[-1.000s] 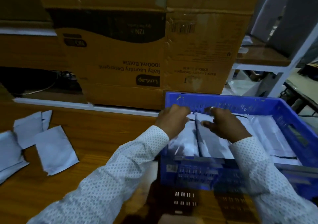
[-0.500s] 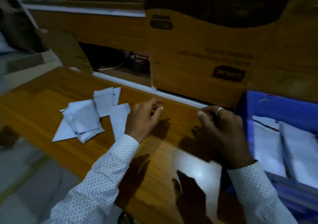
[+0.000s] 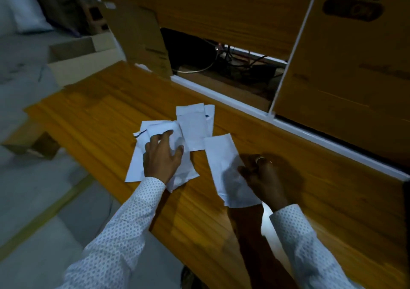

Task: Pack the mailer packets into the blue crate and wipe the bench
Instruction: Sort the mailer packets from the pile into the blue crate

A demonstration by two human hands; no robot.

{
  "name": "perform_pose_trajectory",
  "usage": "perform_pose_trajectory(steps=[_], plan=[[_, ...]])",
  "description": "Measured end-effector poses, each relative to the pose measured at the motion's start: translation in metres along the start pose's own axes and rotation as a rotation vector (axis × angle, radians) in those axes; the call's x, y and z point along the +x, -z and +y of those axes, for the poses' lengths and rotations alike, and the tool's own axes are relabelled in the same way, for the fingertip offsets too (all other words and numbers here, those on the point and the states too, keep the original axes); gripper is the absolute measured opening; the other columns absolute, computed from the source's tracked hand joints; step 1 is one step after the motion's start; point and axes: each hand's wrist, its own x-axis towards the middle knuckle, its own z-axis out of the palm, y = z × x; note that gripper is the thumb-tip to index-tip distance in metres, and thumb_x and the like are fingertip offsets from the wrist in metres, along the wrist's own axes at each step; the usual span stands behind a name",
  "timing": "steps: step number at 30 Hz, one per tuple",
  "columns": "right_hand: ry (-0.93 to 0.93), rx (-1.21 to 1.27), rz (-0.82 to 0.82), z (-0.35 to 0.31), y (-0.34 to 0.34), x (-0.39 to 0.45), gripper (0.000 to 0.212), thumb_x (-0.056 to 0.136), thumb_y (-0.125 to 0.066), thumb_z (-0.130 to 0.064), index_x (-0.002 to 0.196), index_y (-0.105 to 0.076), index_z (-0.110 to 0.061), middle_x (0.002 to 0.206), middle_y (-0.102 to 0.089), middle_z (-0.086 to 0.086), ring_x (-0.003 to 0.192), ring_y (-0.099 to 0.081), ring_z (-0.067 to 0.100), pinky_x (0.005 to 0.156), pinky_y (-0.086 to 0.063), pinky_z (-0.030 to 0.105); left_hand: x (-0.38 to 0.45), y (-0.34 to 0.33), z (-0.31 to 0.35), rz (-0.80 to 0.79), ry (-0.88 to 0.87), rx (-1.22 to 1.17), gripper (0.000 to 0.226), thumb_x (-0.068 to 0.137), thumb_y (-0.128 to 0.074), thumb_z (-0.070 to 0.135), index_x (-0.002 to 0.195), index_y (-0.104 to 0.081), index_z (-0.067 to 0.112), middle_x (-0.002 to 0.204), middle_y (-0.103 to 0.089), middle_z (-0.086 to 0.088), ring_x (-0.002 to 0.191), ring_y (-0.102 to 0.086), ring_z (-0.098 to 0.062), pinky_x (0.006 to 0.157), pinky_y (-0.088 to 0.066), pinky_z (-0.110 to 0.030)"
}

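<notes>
Looking down from the head camera, a loose pile of flat white mailer packets (image 3: 190,129) lies on the glossy orange-brown wooden bench (image 3: 111,111), near its middle. They are thin rectangular pouches with a slightly crinkled plastic sheen, overlapping one another at odd angles; a dark line shows along the edge of one or two.

The left hand (image 3: 162,155), in a white dotted sleeve (image 3: 124,222), rests on top of the left part of the pile with fingers spread and only slightly bent, pressing down on the packets rather than closing round any.

The right hand (image 3: 261,175), with a ring on one finger, pinches the right edge of a single long white packet (image 3: 224,166) that lies apart from the pile on its right side, just beside it; its fingers are curled against the packet's margin.

Behind the bench a white rail (image 3: 244,109) runs along its back edge, a large tan cardboard box (image 3: 346,78) stands at the right, and a dark recess with tangled cables (image 3: 239,60) opens beneath a wooden panel.
</notes>
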Motion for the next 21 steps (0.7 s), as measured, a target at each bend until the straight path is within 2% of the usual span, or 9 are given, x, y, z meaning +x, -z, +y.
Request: perform_pose_trajectory(steps=[2,5,7,10,13,16,21], plan=[[0.011,-0.14,0.005,0.001,-0.023,0.01,0.038,0.086,-0.075,-0.029,0.114,-0.069,-0.004,0.108,-0.071,0.018,0.103,-0.065,0.035,0.085,-0.046,0.033,0.013,-0.003,-0.019,-0.037,0.106,0.007,0.072,0.088,-0.064,0.049,0.149,-0.034,0.027,0.147,-0.039,-0.015,0.134,-0.035,-0.039,0.101,-0.041,-0.054],[-0.025,-0.217,-0.03,-0.005,-0.043,0.023,0.048,0.089,-0.069,-0.04,0.129,-0.061,-0.015,0.123,-0.063,0.014,0.117,-0.056,0.031,0.098,-0.04,0.034,0.023,-0.009,-0.036,-0.106,0.157,0.033,0.088,0.086,-0.065,0.054,0.156,-0.016,0.033,0.149,-0.033,-0.019,0.134,-0.029,-0.042,0.103,-0.037,-0.053],[-0.065,-0.252,-0.068,-0.009,-0.051,0.033,0.053,0.091,-0.065,-0.043,0.138,-0.054,-0.021,0.132,-0.058,0.011,0.124,-0.051,0.028,0.104,-0.041,0.039,0.027,-0.011,-0.042,-0.121,0.15,0.063,0.091,0.085,-0.064,0.058,0.156,-0.011,0.038,0.147,-0.035,-0.02,0.132,-0.03,-0.041,0.103,-0.036,-0.051],[-0.093,-0.354,-0.144,-0.014,-0.059,0.043,0.054,0.093,-0.061,-0.045,0.141,-0.048,-0.022,0.134,-0.055,0.011,0.123,-0.051,0.028,0.103,-0.044,0.041,0.033,-0.012,-0.045,-0.131,0.151,0.06,0.086,0.083,-0.066,0.06,0.154,-0.021,0.04,0.141,-0.039,-0.02,0.131,-0.031,-0.04,0.105,-0.035,-0.051],[-0.095,-0.364,-0.169,-0.012,-0.061,0.048,0.055,0.091,-0.065,-0.038,0.141,-0.048,-0.025,0.137,-0.054,0.008,0.126,-0.05,0.027,0.104,-0.043,0.041,0.037,-0.01,-0.045,-0.158,0.114,0.073,0.074,0.085,-0.068,0.054,0.15,-0.034,0.039,0.13,-0.048,-0.018,0.126,-0.039,-0.04,0.104,-0.035,-0.05],[-0.139,-0.317,-0.144,-0.01,-0.063,0.051,0.059,0.086,-0.071,-0.033,0.14,-0.046,-0.025,0.138,-0.052,0.009,0.128,-0.047,0.031,0.105,-0.043,0.046,0.039,-0.009,-0.043,-0.139,0.064,0.052,0.06,0.09,-0.068,0.04,0.145,-0.044,0.038,0.128,-0.051,-0.014,0.123,-0.043,-0.038,0.103,-0.036,-0.05],[-0.213,-0.368,-0.17,-0.002,-0.066,0.056,0.084,0.086,-0.071,-0.041,0.151,-0.023,-0.018,0.151,-0.034,0.013,0.141,-0.03,0.036,0.116,-0.028,0.048,0.038,-0.009,-0.036,-0.073,-0.072,-0.133,0.049,0.09,-0.068,0.012,0.138,-0.058,0.02,0.137,-0.051,-0.01,0.128,-0.049,-0.032,0.104,-0.043,-0.048]])
